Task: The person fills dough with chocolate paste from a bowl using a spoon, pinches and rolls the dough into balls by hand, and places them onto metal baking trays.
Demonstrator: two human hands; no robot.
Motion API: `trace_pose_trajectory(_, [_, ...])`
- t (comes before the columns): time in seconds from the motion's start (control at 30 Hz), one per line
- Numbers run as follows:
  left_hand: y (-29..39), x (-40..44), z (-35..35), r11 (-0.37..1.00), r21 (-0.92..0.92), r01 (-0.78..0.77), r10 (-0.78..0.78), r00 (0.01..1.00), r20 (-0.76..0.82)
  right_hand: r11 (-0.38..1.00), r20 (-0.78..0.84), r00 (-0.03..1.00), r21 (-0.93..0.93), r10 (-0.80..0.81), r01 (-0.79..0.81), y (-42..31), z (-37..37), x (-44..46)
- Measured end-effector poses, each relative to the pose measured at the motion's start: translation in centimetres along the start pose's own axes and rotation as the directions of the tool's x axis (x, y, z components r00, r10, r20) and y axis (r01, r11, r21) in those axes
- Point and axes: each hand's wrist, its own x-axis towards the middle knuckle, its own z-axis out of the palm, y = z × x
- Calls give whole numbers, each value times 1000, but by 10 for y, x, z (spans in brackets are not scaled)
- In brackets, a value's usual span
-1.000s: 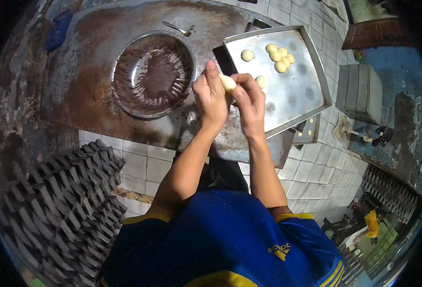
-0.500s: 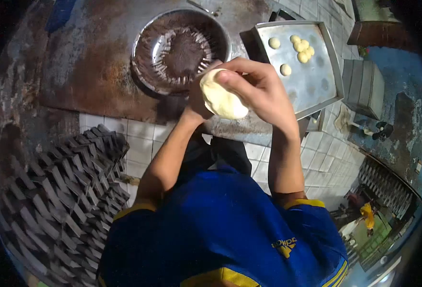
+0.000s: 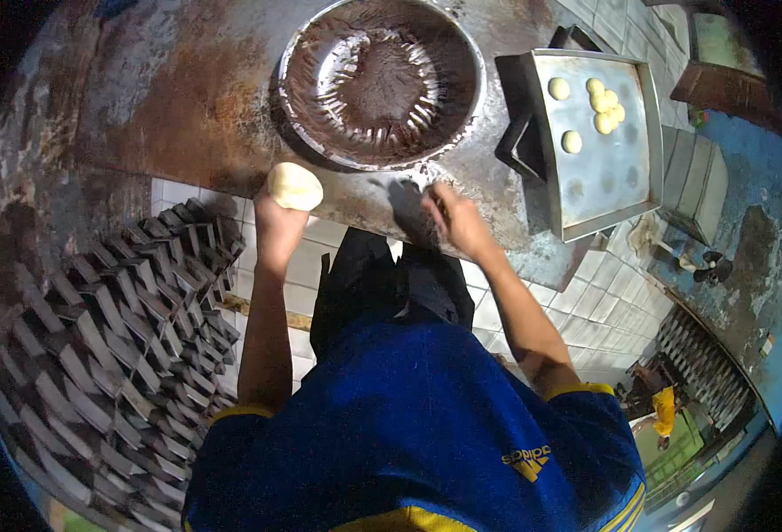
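A pale lump of dough [image 3: 294, 186] rests in my left hand [image 3: 277, 223], whose fingers wrap its lower side near the table's front edge. To the right, my right hand [image 3: 458, 220] hangs over the table edge with its fingers apart and nothing visible in them. Just beyond both hands is a large metal bowl [image 3: 295, 84] coated inside with a dark brown layer. On the right, a square metal tray [image 3: 613, 191] bears a cluster of several pale dough balls [image 3: 604, 105] and two single balls, one at its upper left [image 3: 558, 88] and one below that [image 3: 572, 142].
The bowl and tray stand on a worn, stained table [image 3: 178, 97]. A dark pan edge [image 3: 522, 146] shows left of the tray. Stacked dark metal pieces [image 3: 125, 328] fill the lower left. A grey box [image 3: 694, 182] stands right of the tray. Far right, a person in yellow [image 3: 664, 410].
My hands have moved apart, the left going left with the dough and the right letting go of it. Bowl and tray now appear farther right in the view.
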Motion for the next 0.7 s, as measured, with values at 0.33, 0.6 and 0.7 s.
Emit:
trace_pose_trajectory(0.33, [17, -14, -19, 975, -91, 201, -197, 979, 45, 734, 213, 966, -632, -145, 249, 44, -44, 192])
trace_pose_trajectory(0.6, [4, -19, -21, 896, -297, 330, -311, 944, 111, 765, 365, 928, -575, -78, 290, 66, -43, 215])
trace_pose_trajectory(0.7, [5, -18, -22, 884, -314, 345, -320, 939, 130, 799, 517, 848, -459, -115, 389, 79, -52, 226])
